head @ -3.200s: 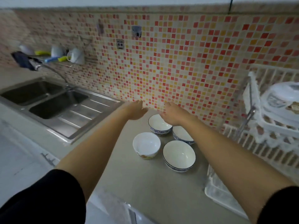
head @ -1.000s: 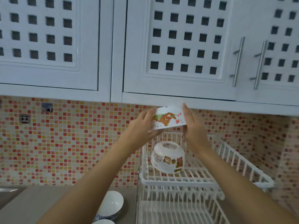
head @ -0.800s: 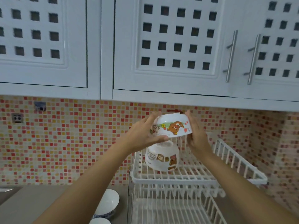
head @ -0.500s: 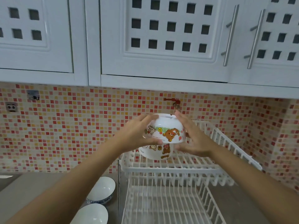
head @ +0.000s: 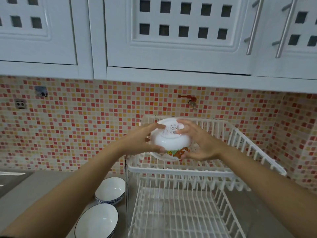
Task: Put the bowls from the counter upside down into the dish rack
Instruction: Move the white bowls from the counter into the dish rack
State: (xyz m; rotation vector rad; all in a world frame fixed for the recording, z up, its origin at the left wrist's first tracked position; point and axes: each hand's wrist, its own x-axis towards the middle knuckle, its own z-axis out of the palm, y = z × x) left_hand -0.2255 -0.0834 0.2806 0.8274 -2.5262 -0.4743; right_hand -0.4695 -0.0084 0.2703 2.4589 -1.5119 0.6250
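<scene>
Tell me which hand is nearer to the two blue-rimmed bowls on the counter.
Left. The left hand grips the cartoon bowl's left side, up and right of the blue-rimmed bowls. The right hand holds its right side, farther over the dish rack.

We find only one bit of print — a small label on the upturned base of the white bowl (head: 169,140), partly hidden under the fingers (head: 182,125) of the right hand (head: 199,143). It carries a round mark and a few short lines, perhaps product details, but they are too small and blurred for us to read — no word or number comes out.
</scene>
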